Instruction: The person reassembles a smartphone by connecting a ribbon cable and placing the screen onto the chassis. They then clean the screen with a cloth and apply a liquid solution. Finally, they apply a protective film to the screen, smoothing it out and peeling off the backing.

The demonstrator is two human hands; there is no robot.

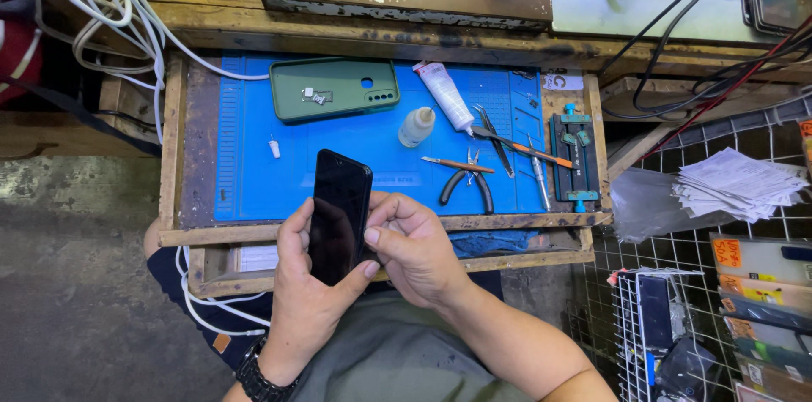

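Black and glossy, the phone [340, 214] stands tilted above the front edge of the surface [196, 148], screen toward me. I see my left hand [303, 288] cradling it from below, its fingers [297, 224] wrapped along the left edge. My right hand [410, 246] grips the right edge, thumb [370, 272] pressed near the bottom corner. The phone's lower end is hidden between both palms. Behind it, on the blue mat [254, 174], lie a green case [334, 89] and pliers [467, 184].
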